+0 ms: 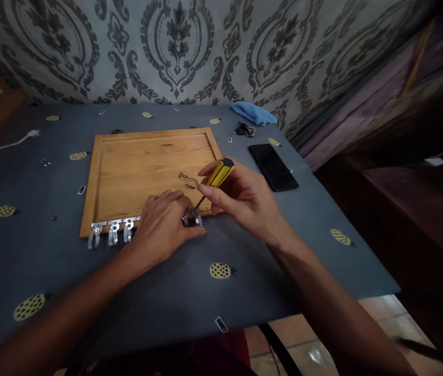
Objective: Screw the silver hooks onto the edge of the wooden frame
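A wooden panel (147, 162) with a raised border lies flat on the table. Along its near edge runs a metal strip with several silver hooks (114, 232). My right hand (245, 201) is closed around a yellow and black screwdriver (217, 175), tilted with its tip down at a hook near the panel's right front. Over the strip rests my left hand (166, 222), its thumb and fingers around that same metal hook (197, 219) and partly covering it. A loose metal hook (188, 180) lies on the panel just beyond the screwdriver.
A black phone (273, 167) lies right of the panel, with keys (245, 130) and a blue cloth (253, 113) behind it. Small screws (46, 163) and a white cable (6, 146) are on the left. The patterned tablecloth (284, 261) ends at the front right edge.
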{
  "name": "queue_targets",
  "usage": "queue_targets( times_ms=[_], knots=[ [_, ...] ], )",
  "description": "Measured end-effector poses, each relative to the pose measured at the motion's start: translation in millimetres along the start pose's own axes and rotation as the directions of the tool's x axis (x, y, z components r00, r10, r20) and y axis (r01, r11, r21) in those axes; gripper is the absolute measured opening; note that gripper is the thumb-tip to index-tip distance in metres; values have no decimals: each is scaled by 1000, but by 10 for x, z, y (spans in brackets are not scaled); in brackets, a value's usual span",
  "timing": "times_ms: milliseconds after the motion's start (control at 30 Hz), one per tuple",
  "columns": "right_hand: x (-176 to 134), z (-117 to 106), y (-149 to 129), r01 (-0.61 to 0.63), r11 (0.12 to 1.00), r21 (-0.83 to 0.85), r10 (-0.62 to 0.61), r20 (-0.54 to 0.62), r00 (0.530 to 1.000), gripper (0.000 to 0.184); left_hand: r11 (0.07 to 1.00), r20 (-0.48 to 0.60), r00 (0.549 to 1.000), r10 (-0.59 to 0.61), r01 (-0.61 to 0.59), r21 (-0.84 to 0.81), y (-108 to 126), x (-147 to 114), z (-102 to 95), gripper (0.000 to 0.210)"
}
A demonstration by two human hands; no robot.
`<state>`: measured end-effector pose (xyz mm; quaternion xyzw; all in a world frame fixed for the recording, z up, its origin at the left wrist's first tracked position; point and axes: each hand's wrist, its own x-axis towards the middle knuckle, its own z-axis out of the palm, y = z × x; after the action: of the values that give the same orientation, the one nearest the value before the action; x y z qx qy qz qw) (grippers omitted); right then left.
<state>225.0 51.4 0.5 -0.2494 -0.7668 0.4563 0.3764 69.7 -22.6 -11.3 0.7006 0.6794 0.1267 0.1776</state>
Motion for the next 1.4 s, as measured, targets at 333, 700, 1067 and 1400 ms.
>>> queue_targets(
  times_ms=[333, 700, 1067, 1400],
  knots=[
    [56, 12, 14, -84, 981, 177, 79, 38, 996, 31, 1000, -33, 999, 30, -30, -5, -38, -5, 29, 34],
    [87, -111, -5, -68, 983, 173, 41, 154, 987, 28, 1000, -35, 999, 23, -22, 20, -37, -5, 33, 33],
    [128, -109, -5, -82, 968, 236, 44, 165, 985, 30, 999, -25, 999, 29, -28, 20, -32, 1, 18, 31],
    [100, 52, 109, 6, 993, 114, 1, -62, 998, 37, 999, -39, 998, 48, -48, 12, -52, -3, 30, 30]
  ],
)
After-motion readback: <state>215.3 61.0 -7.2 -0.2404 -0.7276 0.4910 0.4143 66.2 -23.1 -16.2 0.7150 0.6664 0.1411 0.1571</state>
